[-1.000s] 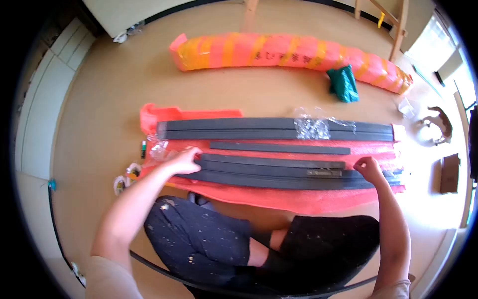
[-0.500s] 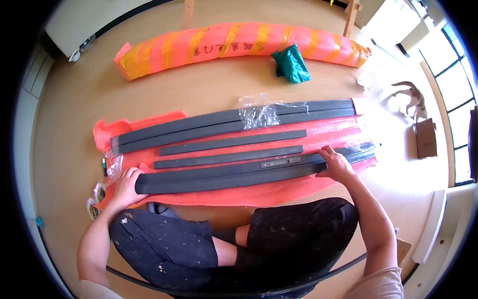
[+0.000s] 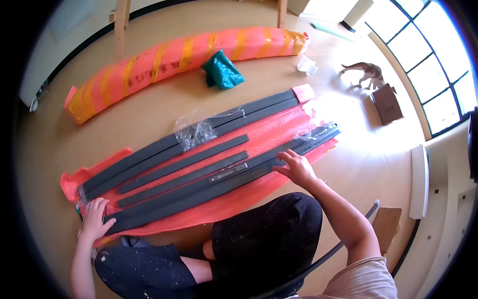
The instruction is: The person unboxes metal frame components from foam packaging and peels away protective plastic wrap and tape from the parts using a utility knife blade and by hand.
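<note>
A long dark grey profile strip (image 3: 169,204) lies nearest to me on pink foam sheet (image 3: 239,204), with a slotted metal plate (image 3: 227,173) set in its upper face. My left hand (image 3: 94,223) rests at the strip's left end, fingers stretched and thumb apart, touching its end. Over the right part of the same strip is my right hand (image 3: 298,169), its fingers bent, with a gap between thumb and forefinger and nothing visible in it. Two thin grey strips (image 3: 186,163) lie beyond, then a wider grey profile (image 3: 154,152) with clear plastic film (image 3: 195,133) on it.
A long pink bundle bound with yellow tape (image 3: 174,57) lies farther off, a green plastic bag (image 3: 222,72) against it. At the right, a cat (image 3: 366,74) stands by a brown cardboard box (image 3: 387,104). A dark bar or tube (image 3: 331,251) runs beside my right arm.
My view has swung to the right, so the strips now slant upward to the right. My right hand's fingers have come away from the strip's edge. The left hand stays at the left end.
</note>
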`<state>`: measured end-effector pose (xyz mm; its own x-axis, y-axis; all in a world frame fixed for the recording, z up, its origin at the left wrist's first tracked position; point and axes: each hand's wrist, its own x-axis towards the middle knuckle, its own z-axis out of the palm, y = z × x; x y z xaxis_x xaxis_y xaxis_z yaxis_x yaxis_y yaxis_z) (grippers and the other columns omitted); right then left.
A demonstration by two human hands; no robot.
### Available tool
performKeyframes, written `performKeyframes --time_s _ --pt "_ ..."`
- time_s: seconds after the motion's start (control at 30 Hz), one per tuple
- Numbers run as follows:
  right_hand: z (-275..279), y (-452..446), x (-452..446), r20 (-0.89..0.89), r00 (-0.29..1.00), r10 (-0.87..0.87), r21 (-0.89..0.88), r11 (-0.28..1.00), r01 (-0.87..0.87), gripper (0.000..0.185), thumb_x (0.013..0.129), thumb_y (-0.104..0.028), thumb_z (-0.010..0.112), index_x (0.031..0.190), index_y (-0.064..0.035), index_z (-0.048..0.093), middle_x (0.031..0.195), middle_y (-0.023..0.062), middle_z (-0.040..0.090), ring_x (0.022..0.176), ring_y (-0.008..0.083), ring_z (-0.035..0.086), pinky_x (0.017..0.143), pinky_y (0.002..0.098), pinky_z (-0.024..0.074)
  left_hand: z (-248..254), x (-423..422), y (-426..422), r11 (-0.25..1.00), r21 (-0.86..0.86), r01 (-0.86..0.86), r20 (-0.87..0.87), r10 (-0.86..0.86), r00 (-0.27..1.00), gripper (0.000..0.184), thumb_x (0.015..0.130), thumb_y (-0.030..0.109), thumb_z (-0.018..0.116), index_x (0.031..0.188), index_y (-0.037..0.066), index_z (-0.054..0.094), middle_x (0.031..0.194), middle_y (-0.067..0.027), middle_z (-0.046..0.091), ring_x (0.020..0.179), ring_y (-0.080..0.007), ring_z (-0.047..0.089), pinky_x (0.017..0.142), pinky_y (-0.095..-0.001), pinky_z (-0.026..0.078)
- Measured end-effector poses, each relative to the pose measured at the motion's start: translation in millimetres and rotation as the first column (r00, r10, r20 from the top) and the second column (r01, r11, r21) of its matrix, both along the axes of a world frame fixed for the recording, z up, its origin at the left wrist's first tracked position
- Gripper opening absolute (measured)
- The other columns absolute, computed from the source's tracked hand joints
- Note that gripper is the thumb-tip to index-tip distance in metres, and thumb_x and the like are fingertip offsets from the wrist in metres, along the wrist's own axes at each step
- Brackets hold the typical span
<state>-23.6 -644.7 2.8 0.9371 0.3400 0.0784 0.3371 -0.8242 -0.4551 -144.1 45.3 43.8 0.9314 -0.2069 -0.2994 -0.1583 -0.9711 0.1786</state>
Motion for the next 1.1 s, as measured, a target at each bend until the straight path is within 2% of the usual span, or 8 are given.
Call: performKeyframes --time_s 0.13,0.37,0.47,0.63,0.67,0.8,0.87,1.1 --pt "3.1 -34.3 -23.0 -0.069 0.993 -0.095 -0.24 0.968 0.076 0.04 0.097 -0.039 0.065 0.073 -0.0075 0.061 0.066 0.0139 0.065 0.068 0.0359 0.067 0.063 0.0475 0.0534 7.3 64.6 -47.2 0.995 -0.004 0.101 0.183 -0.099 0.978 0.057 0.078 0.02 0.078 0.128 0.002 0.057 0.131 -0.0169 0.056 0.127 -0.0375 0.052 0.108 -0.0481 0.043" --pt "11.0 -89.1 -27.5 -0.229 0.913 -0.337 -0.53 0.83 0.173 0.031 0.097 -0.035 0.062 0.094 -0.005 0.069 0.101 0.0138 0.069 0.099 0.0335 0.068 0.083 0.048 0.0543 -41.2 158.1 -191.5 0.977 0.085 0.194 0.274 -0.21 0.938 0.075 0.088 0.035 0.075 0.147 0.0 0.045 0.148 -0.0173 0.049 0.14 -0.0335 0.045 0.118 -0.0464 0.036" --pt "9.3 -103.5 -18.3 0.112 0.96 -0.255 -0.422 0.863 0.279 0.02 0.09 -0.024 0.069 0.095 -0.005 0.067 0.097 0.0123 0.063 0.101 0.0327 0.063 0.087 0.0457 0.0525 -70.7 178.1 -228.5 0.997 0.028 0.078 0.268 -0.083 0.96 0.084 0.088 0.04 0.077 0.151 -0.001 0.04 0.151 -0.0188 0.046 0.141 -0.0339 0.043 0.12 -0.0464 0.034" --pt "-1.3 -84.2 39.7 0.027 0.956 -0.292 -0.053 0.955 0.293 0.014 0.091 -0.012 0.066 0.102 -0.0038 0.069 0.103 0.014 0.066 0.102 0.0312 0.065 0.087 0.0431 0.054 -86.3 203.3 -239.2 0.993 0.095 0.068 0.237 -0.088 0.967 0.094 0.082 0.048 0.081 0.15 -0.002 0.04 0.149 -0.0206 0.047 0.14 -0.0352 0.045 0.118 -0.0444 0.037" --pt "-17.2 -78.8 57.4 -0.149 0.936 -0.318 0.139 0.931 0.338 0.019 0.093 -0.015 0.066 0.108 -0.0022 0.069 0.109 0.0141 0.068 0.106 0.0287 0.066 0.087 0.0407 0.0549 -88.4 207.5 -234.2 0.995 0.06 0.079 0.205 -0.09 0.975 0.093 0.083 0.049 0.08 0.15 -0.002 0.04 0.149 -0.0213 0.048 0.14 -0.036 0.045 0.118 -0.0445 0.037" --pt "-58.3 -41.3 125.4 -0.619 0.772 -0.144 0.564 0.602 0.565 0.039 0.098 -0.024 0.068 0.125 0.0028 0.065 0.127 0.0149 0.067 0.114 0.0237 0.067 0.09 0.0355 0.0563 -78.0 235.2 -216.6 0.992 -0.11 0.066 0.017 -0.065 0.998 0.091 0.084 0.049 0.08 0.149 -0.002 0.042 0.146 -0.0238 0.05 0.137 -0.0381 0.048 0.116 -0.0435 0.04" --pt "-61.3 -17.3 149.8 -0.76 0.649 -0.027 0.63 0.211 0.747 0.052 0.098 -0.027 0.069 0.137 0.0039 0.054 0.126 0.0136 0.066 0.114 0.0251 0.065 0.09 0.0368 0.0568 -58.0 245.2 -220.0 0.985 -0.172 0.022 -0.101 -0.04 0.994 0.086 0.083 0.047 0.082 0.147 0.001 0.046 0.141 -0.0232 0.055 0.131 -0.0363 0.055 0.112 -0.0425 0.044" --pt "-91.0 -6.3 221.9 -0.763 0.647 -0.002 0.618 -0.297 0.728 0.053 0.099 -0.032 0.068 0.14 -0.0037 0.05 0.139 0.0136 0.056 0.125 0.0293 0.057 0.105 0.044 0.0471 -28.6 261.1 -215.3 0.951 -0.308 -0.024 -0.228 -0.05 0.972 0.074 0.066 0.038 0.092 0.12 0.004 0.054 0.114 -0.0173 0.065 0.112 -0.0308 0.063 0.097 -0.0407 0.05"
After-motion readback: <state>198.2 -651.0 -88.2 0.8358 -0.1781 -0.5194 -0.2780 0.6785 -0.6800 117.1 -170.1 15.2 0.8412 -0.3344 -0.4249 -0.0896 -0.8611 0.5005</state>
